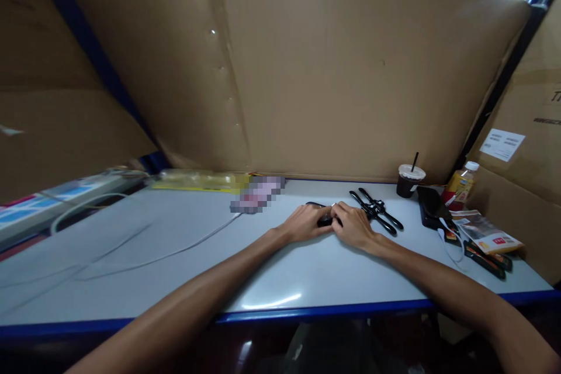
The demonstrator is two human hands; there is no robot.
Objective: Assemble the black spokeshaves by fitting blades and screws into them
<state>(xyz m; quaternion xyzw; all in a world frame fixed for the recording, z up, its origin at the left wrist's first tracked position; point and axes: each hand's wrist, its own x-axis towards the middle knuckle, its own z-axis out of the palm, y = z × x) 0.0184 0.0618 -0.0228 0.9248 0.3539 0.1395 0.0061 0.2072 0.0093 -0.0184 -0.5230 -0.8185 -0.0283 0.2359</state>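
Person is reaching both forearms forward, wrists angling inward. Left hand (307, 223) is gripping a black piece (325, 221), mostly hidden; right hand (353, 225) is curling fingers over its right end. Piece is sitting between hands, above smooth, glossy pale surface (280, 272). Slim, shiny black handled tools (376, 207) are lying just beside right hand.

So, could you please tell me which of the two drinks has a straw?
The lidded cup, nearer the right hand, has a black straw; the bottle has a white cap instead.

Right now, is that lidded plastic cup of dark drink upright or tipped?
Upright: the lidded cup stands on the white table, its pale lid and black straw uppermost.
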